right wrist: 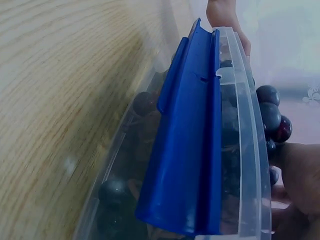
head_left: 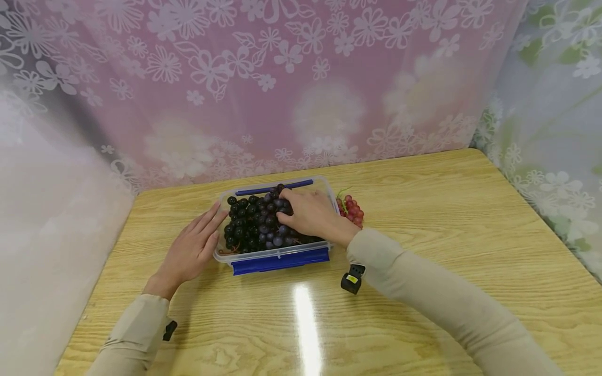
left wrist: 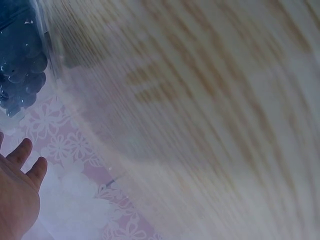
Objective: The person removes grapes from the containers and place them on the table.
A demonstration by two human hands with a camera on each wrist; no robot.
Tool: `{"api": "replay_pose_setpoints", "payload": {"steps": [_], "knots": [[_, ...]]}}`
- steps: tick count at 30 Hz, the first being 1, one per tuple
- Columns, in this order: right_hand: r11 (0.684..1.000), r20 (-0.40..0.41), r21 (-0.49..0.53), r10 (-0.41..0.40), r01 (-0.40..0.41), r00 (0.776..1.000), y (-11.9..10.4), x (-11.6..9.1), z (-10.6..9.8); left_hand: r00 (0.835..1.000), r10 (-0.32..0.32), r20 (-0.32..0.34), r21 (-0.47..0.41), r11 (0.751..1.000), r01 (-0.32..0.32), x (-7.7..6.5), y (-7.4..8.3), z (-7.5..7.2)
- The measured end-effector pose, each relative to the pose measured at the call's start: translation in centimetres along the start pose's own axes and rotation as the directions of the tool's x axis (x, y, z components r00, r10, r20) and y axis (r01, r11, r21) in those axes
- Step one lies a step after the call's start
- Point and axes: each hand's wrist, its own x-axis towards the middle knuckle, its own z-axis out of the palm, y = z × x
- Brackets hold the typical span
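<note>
A clear plastic container [head_left: 270, 253] with blue clip flaps holds bunches of black grapes [head_left: 242, 222]. My right hand [head_left: 310, 211] reaches over its right side, thumb and fingers curled round dark grapes at the top of the pile; its other fingertips are hidden. In the right wrist view, that hand [right wrist: 300, 175] is beside several dark grapes [right wrist: 270, 115] above the rim. Along the container's left side, my left hand [head_left: 190, 250] rests with straight fingers, the fingertips touching the rim. Only part of the left hand [left wrist: 20, 192] shows in the left wrist view.
A bunch of red grapes [head_left: 351, 209] lies just right of the container, partly hidden by the right hand and wrist. The wood-grain table [head_left: 423, 209] meets a pink floral curtain [head_left: 282, 104] at the back. A blue flap [right wrist: 185, 140] juts from the container's near side.
</note>
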Motion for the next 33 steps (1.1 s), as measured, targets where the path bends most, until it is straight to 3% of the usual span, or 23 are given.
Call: {"api": "replay_pose_setpoints", "payload": {"steps": [5, 10, 23, 33], "knots": [[0.997, 0.092, 0.059, 0.052, -0.058, 0.994, 0.0, 0.4, -0.3, 1.0, -0.008, 0.0, -0.006, 1.0, 0.008, 0.1, 0.0, -0.1], [0.982, 0.128, 0.157, 0.082, -0.102, 0.988, 0.2, 0.6, -0.4, 1.0, -0.006, 0.007, -0.001, 1.0, 0.006, 0.1, 0.1, -0.2], [0.969, 0.011, 0.24, 0.051, -0.052, 0.999, 0.8, 0.0, -0.4, 1.0, 0.005, 0.0, 0.004, 1.0, -0.005, 0.0, 0.1, 0.0], [0.885, 0.036, 0.462, 0.057, -0.068, 0.998, 1.7, -0.1, -0.8, 1.0, 0.007, -0.003, 0.004, 1.0, -0.007, 0.0, -0.1, 0.1]]}}
